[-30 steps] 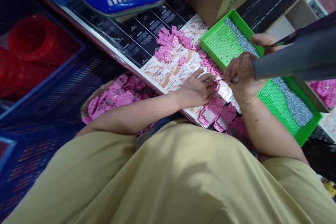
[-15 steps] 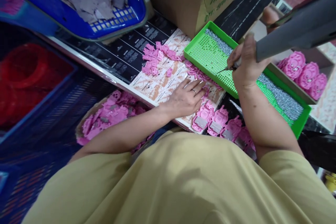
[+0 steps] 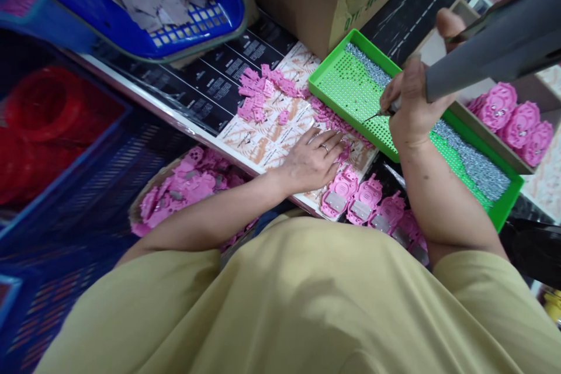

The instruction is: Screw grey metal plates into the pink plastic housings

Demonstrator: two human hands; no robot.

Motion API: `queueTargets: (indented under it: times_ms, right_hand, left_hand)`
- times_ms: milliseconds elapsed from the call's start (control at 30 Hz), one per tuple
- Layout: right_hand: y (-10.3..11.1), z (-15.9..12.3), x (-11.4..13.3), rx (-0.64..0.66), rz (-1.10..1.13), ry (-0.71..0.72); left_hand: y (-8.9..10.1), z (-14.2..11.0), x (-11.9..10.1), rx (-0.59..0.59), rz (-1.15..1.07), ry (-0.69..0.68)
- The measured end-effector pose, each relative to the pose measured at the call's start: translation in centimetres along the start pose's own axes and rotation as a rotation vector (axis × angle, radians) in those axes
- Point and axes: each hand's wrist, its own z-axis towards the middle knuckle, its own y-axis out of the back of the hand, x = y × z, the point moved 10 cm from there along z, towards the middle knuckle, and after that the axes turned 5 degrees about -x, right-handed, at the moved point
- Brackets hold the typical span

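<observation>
My right hand [image 3: 414, 99] is wrapped round the grey body of an electric screwdriver [image 3: 486, 61]. Its thin bit points down and left over a green perforated tray [image 3: 339, 79] with many small silvery screws [image 3: 471, 158] in it. At the table's near edge, my left hand [image 3: 313, 158], a ring on one finger, is curled over a pink plastic part [image 3: 345, 153]. Most of that part is hidden beneath the fingers. Just right of this hand, several pink plastic casings [image 3: 363, 201] with grey metal plates stand in a row.
Small pink pieces [image 3: 256, 93] lie loose on the tabletop. Behind the tray stands a cardboard box [image 3: 298, 0]; an open carton [image 3: 546, 123] at right holds pink assemblies. A blue basket [image 3: 232, 17] is at upper left. Below the table edge sits a container of pink parts [image 3: 188, 187].
The view has shifted slightly. Both hands keep nearly the same place and grip, and the screwdriver bit stays over the green tray.
</observation>
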Motion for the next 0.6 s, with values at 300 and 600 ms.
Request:
queueTargets:
  times_ms: [300, 600]
  right_hand:
    - [0.0, -1.9, 4.6, 0.006, 0.267, -0.075]
    - [-1.4, -4.9, 1.2, 0.187, 0.043, -0.198]
  left_hand:
    - [-0.5, 0.3, 0.5, 0.031, 0.020, 0.051]
    - [-0.6, 0.7, 0.6, 0.155, -0.073, 0.131]
